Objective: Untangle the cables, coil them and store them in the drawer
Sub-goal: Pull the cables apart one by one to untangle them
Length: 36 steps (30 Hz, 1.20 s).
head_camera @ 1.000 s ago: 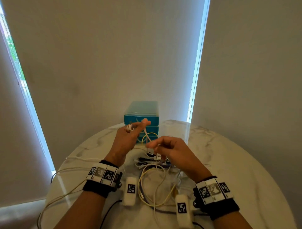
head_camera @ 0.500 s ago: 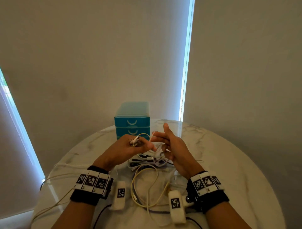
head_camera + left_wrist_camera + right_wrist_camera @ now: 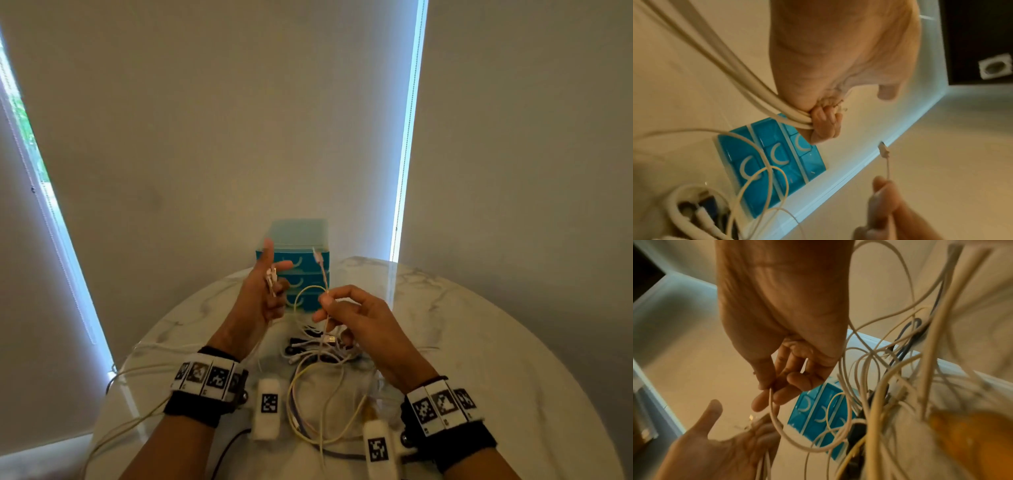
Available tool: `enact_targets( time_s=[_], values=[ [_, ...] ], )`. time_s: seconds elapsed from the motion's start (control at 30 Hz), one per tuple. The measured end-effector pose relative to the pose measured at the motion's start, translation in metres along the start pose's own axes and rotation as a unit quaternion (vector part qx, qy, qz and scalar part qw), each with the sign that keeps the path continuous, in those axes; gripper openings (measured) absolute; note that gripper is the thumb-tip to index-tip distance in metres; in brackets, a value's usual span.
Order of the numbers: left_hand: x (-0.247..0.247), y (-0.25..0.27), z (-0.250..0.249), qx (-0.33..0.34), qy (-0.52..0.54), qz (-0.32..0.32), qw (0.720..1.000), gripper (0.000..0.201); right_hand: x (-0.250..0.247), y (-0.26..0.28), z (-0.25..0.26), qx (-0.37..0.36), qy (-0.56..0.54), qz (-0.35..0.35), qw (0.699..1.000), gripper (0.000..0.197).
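My left hand is raised in front of the blue drawer unit. Its lower fingers curl round a bunch of white cables whose plugs stick out by the palm, while thumb and forefinger point out straight. To its right, my right hand pinches a thin pale cable, and that cable's connector end stands upright above the fingers. Below both hands a tangle of white, yellow and dark cables lies on the marble table. All three drawers look closed.
The drawer unit stands at the table's far edge against the wall. Cream cables trail off the table's left edge. Roller blinds cover the windows behind, with bright gaps at the left and at the right of centre.
The hands, which were touching half a second ago, have drawn apart. My left hand has risen with thumb and forefinger spread, and my right now pinches the thin cable with its end pointing up.
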<state>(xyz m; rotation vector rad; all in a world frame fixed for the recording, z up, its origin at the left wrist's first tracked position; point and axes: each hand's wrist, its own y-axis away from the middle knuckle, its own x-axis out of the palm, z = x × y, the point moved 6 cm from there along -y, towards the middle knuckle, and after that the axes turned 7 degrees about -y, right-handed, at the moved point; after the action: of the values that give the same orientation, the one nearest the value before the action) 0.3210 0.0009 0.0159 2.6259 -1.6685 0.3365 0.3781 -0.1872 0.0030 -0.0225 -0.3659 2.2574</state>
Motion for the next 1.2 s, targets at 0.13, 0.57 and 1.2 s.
enact_targets(
  time_s=[0.13,0.57,1.2],
  values=[
    [-0.005,0.003,-0.003,-0.005,0.161,0.030,0.986,0.085,0.025,0.000,-0.008,-0.009,0.032,0.045,0.998,0.019],
    [-0.003,0.004,-0.017,0.106,0.087,-0.043,0.990,0.036,0.023,0.003,-0.012,-0.010,0.300,0.067,0.951,0.011],
    [-0.015,-0.001,-0.015,0.077,0.129,0.005,0.989,0.036,-0.056,-0.003,0.025,-0.094,-0.032,-0.183,0.978,0.026]
  ],
)
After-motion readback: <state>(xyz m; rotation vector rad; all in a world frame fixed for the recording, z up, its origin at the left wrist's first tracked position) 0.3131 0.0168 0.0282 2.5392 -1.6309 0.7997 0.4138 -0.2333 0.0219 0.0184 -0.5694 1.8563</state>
